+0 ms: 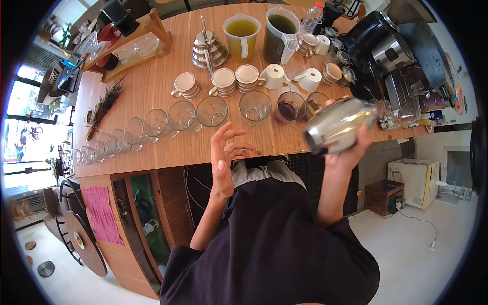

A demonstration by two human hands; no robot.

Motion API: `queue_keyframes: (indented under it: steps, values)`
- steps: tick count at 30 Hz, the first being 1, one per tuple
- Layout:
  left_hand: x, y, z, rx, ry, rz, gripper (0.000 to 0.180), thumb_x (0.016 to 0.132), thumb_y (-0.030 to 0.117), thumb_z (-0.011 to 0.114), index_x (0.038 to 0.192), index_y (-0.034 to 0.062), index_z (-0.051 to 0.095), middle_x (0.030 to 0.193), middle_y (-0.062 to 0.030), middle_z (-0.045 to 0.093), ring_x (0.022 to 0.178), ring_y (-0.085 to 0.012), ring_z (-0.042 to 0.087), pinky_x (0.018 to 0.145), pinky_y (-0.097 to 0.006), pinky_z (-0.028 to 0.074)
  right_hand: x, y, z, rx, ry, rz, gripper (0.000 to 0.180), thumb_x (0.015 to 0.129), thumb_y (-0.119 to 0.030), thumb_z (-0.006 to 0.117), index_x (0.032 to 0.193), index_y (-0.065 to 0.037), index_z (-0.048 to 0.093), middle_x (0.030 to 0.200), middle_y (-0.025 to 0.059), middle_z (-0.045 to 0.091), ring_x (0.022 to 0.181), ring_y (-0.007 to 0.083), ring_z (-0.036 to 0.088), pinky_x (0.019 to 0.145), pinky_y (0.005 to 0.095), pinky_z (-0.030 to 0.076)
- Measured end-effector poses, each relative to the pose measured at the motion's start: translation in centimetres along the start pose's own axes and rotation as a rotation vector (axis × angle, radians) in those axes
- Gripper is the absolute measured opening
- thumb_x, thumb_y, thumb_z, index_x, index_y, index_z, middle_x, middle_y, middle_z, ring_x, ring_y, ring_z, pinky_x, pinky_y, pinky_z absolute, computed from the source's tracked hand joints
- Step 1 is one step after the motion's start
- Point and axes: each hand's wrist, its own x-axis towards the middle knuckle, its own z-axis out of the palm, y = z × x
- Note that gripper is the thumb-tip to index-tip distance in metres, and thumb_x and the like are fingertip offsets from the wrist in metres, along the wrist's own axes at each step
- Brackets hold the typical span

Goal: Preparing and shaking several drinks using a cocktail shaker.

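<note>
My right hand (351, 154) grips a shiny metal cocktail shaker (339, 126), tilted and blurred by motion, above the counter's right front edge. Beneath and beside it, a glass (291, 108) holds some dark liquid; another glass (316, 101) is partly hidden behind the shaker. My left hand (227, 157) is raised by the front edge with its fingers apart, holding nothing. Nearest to it are clear glasses, one just beyond the fingertips (212, 112) and one farther right (255, 107). A line of more glasses (156, 123) curves away to the left.
Mugs (223, 81) and white cups (275, 76) stand behind the glasses. Farther back are a gooseneck kettle (209, 49) and two pitchers of greenish liquid (241, 33) (280, 40). A coffee machine (391, 51) stands right, a wooden rack (137, 43) and dried stalks (105, 107) left.
</note>
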Motion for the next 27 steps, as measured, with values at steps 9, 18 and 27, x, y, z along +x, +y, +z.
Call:
queue_keyframes:
  steps: [9, 18, 27]
  values:
    - [-0.1, 0.3, 2.1, -0.013, -0.016, 0.027, 0.106, 0.087, 0.080, 0.051, 0.154, 0.0006, 0.029, 0.136, -0.0229, 0.052, 0.103, -0.0293, 0.068, 0.089, -0.041, 0.051, 0.4, -1.2, 0.2, -0.156, -0.112, 0.014, 0.082, 0.082, -0.045, 0.076, 0.147, -0.009, 0.040, 0.131, 0.0222, 0.056, 0.110, 0.0390, 0.066, 0.092, 0.0513, 0.060]
    - [-0.4, -0.7, 4.3, -0.002, 0.000, 0.006, 0.106, 0.087, 0.080, 0.049, 0.152, -0.0010, 0.032, 0.135, -0.0217, 0.052, 0.104, -0.0287, 0.067, 0.090, -0.040, 0.049, 0.8, -5.4, -1.3, -0.312, -0.204, -0.134, 0.088, 0.080, -0.028, 0.084, 0.150, -0.024, 0.033, 0.136, 0.0193, 0.052, 0.113, 0.0405, 0.065, 0.091, 0.0553, 0.061]
    - [-0.1, -1.4, 5.1, 0.126, -0.509, 0.049, 0.113, 0.068, 0.027, 0.093, 0.155, -0.0002, 0.027, 0.141, -0.0180, 0.051, 0.131, -0.0280, 0.054, 0.108, -0.043, 0.044, -1.9, -1.8, 2.1, -1.020, -0.797, -0.507, 0.106, 0.057, -0.010, 0.099, 0.143, -0.027, 0.038, 0.133, 0.0230, 0.054, 0.111, 0.0357, 0.066, 0.089, 0.0428, 0.060]
